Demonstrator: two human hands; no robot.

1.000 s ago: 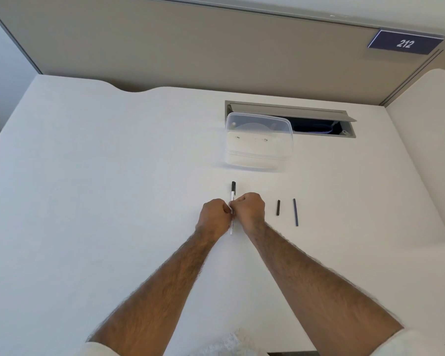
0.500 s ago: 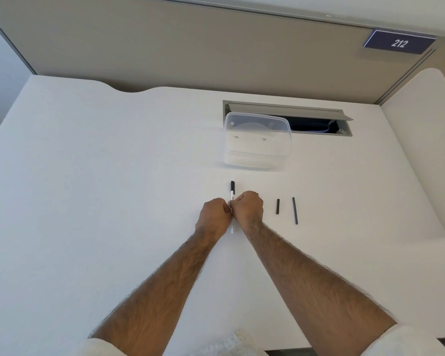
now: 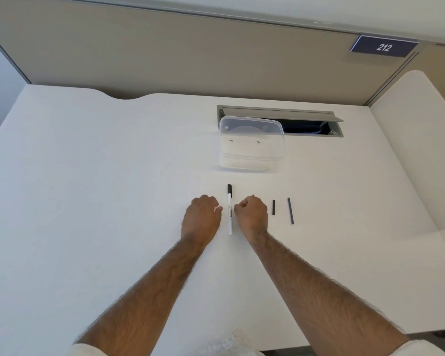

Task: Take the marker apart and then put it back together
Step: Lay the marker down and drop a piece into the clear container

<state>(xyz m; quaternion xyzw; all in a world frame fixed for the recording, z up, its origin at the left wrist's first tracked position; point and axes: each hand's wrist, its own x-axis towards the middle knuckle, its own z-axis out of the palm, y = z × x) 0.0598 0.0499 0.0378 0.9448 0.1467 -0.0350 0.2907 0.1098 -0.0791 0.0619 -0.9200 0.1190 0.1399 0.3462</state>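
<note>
The white marker body [image 3: 230, 214] with a black far end lies flat on the white desk [image 3: 88, 201], pointing away from me. My left hand [image 3: 202, 217] rests just left of it, fingers loosely curled, not touching it and holding nothing. Just right of the marker, my right hand [image 3: 251, 214] is curled into a fist, and a small dark piece [image 3: 253, 195] peeks out above its knuckles. A short black part [image 3: 273, 207] and a long thin dark rod [image 3: 290, 210] lie side by side to the right of that hand.
A clear plastic container [image 3: 252, 146] stands upside down beyond the marker. Behind it is an open cable hatch [image 3: 306, 122] set in the desk. A beige partition wall runs along the back edge, and a second desk adjoins on the right.
Both hands were closed together on the marker. They have let it go and moved apart, left hand leftward and right hand rightward, and the marker now lies on the desk.
</note>
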